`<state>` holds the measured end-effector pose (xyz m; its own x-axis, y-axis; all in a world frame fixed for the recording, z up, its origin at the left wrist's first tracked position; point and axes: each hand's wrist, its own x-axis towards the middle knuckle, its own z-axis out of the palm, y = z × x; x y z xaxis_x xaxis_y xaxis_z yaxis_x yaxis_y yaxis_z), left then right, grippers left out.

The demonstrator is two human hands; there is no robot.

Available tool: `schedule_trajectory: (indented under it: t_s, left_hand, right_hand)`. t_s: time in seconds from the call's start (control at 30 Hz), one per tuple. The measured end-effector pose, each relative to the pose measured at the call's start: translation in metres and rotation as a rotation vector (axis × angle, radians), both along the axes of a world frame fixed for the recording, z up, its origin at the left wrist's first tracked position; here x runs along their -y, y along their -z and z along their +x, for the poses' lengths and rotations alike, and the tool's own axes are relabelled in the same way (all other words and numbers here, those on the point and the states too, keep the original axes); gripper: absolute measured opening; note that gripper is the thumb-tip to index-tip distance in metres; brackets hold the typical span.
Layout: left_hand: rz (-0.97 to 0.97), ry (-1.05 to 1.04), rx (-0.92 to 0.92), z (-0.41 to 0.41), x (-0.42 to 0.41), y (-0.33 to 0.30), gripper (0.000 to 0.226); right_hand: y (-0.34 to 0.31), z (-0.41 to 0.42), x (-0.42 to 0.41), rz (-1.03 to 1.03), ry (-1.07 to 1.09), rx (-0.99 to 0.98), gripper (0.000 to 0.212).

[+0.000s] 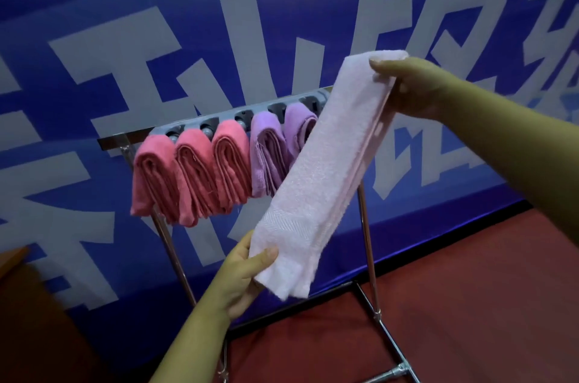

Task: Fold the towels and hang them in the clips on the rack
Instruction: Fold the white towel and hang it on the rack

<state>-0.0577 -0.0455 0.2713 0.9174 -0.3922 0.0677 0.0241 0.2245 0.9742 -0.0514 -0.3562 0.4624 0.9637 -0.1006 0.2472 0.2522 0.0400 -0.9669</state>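
Left hand (244, 276) is seen at 6 o'clock, pinching the lower end of a folded pale pink towel (326, 172). Its upper end is gripped by the right hand (416, 88) at 2 o'clock. Behind, three coral towels (191, 172) and two purple towels (275, 147) are held in clips on the rack (366, 226).

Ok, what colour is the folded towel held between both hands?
Pale pink towel, seen in the head view, held by the left hand and right hand.

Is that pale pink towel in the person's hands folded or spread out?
Folded: the pale pink terry towel forms a long narrow strip with stacked layered edges, held between the right hand and left hand.
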Motion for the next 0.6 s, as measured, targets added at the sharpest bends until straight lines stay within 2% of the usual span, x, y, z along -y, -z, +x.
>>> schedule_trajectory:
  t_s: [0.1,0.2,0.27,0.33,0.4,0.47,0.57,0.6]
  left_hand:
    - [-0.075,0.010,-0.079,0.007,0.011,0.008,0.090]
    - [-0.064,0.051,-0.151,0.006,0.019,0.019,0.089]
    - [-0.051,0.104,-0.195,0.002,0.017,0.026,0.080]
    - [-0.080,0.111,-0.251,-0.002,0.015,0.026,0.074]
    - [-0.176,0.051,-0.288,-0.002,0.009,0.020,0.076]
    - [-0.265,-0.058,-0.297,-0.002,0.008,0.001,0.079]
    - [-0.430,-0.046,-0.230,0.003,0.016,-0.047,0.053]
    - [-0.487,-0.007,-0.250,0.005,0.021,-0.062,0.056]
  right_hand:
    - [-0.013,0.008,0.015,-0.277,0.103,-0.005,0.043]
    - [-0.014,0.019,0.024,-0.622,0.180,-0.083,0.045]
    - [-0.012,0.020,0.025,-0.761,0.164,-0.206,0.040]
    - [-0.007,0.018,0.028,-0.793,0.131,-0.346,0.034]
    - [0.006,0.019,0.034,-0.653,0.060,-0.458,0.037]
    - [0.035,0.024,0.043,-0.338,0.019,-0.539,0.042]
    - [0.103,0.030,0.050,0.149,0.005,-0.631,0.048]
    - [0.128,0.029,0.048,0.249,-0.022,-0.666,0.048]
